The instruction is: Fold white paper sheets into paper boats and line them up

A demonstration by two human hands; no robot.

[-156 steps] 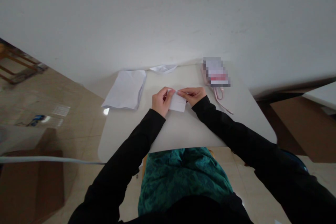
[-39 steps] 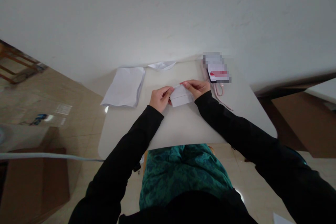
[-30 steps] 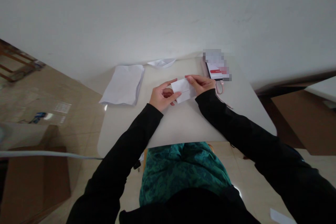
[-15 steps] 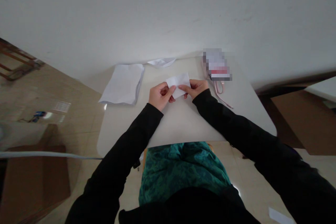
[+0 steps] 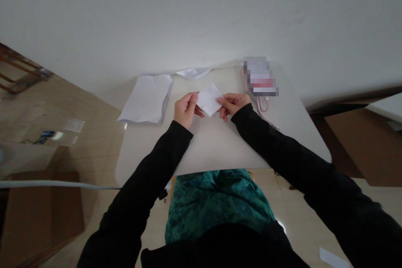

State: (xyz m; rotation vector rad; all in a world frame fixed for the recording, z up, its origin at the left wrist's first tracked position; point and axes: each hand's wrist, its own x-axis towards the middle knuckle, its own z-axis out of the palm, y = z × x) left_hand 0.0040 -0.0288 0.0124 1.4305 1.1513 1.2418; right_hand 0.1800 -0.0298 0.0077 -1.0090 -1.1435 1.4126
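Observation:
A small folded piece of white paper [image 5: 209,99] is held just above the white table [image 5: 220,146], turned so one corner points away from me. My left hand [image 5: 185,109] pinches its left edge with fingers closed. On the opposite side, my right hand [image 5: 233,104] grips the right edge between thumb and fingers. Both sleeves are black.
A stack of white sheets [image 5: 146,98] lies at the table's back left. A folded paper shape [image 5: 194,72] rests by the wall. A blurred phone-like object [image 5: 260,77] with a pink cord [image 5: 262,106] sits at the back right. Brown boxes stand on the floor at both sides.
The folded paper was lifted off the table, flipped and rotated between both hands; it now sits diamond-wise, slightly farther from me than before.

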